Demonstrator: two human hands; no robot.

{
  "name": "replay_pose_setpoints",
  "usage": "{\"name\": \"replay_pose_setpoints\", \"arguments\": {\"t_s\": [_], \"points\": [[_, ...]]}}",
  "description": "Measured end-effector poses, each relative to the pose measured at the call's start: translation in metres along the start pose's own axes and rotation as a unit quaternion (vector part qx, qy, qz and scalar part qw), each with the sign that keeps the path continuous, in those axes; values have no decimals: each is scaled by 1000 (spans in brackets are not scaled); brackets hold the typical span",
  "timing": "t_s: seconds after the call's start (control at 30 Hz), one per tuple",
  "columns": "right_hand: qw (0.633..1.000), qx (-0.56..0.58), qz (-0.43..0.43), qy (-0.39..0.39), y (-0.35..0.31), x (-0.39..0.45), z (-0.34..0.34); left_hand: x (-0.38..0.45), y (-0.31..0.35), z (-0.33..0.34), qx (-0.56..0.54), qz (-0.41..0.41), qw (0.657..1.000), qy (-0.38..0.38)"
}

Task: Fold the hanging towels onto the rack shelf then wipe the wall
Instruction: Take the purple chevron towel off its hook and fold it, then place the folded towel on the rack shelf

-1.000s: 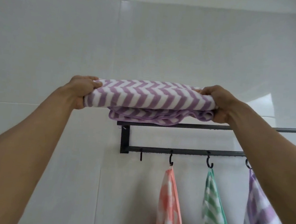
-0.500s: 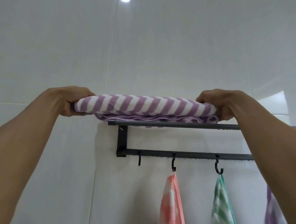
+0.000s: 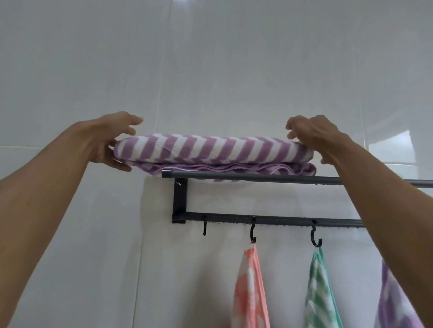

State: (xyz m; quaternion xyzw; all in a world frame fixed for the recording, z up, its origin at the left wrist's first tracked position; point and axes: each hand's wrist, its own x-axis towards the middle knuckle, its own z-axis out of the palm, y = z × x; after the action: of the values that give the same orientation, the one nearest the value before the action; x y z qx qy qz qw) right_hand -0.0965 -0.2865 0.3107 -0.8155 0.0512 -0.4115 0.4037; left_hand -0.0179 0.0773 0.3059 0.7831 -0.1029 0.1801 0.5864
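- Both hands have let go of their tight grip since a moment ago.
- The folded purple towel point(image 3: 206, 149) now lies on the rack point(image 3: 261, 177).
- Left hand point(image 3: 112, 140) is loosely spread, thumb under the towel's end.
- Right hand point(image 3: 313, 136) is relaxed, fingers resting on top.

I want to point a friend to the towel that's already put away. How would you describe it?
Find the black rack on the white tiled wall. On its top shelf, between the left hand and right hand, lies the folded towel. It alone is folded flat, purple and white zigzag; the other towels hang from hooks below.
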Motion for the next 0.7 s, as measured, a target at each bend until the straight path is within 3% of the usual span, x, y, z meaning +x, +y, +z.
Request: {"name": "replay_pose_setpoints", "arguments": {"t_s": [0.17,0.37,0.5,0.7], "points": [[993,-41,-75,84,-6,-25,2,-27,9,8,23,60,993,99],[979,-94,-129,126,-15,-78,5,-59,12,22,24,141,969,199],[978,-93,-141,120,-11,-112,7,-89,2,28,55,188,951,238],[985,-110,-115,66,6,-154,-4,-126,-22,40,28,170,952,255]]}}
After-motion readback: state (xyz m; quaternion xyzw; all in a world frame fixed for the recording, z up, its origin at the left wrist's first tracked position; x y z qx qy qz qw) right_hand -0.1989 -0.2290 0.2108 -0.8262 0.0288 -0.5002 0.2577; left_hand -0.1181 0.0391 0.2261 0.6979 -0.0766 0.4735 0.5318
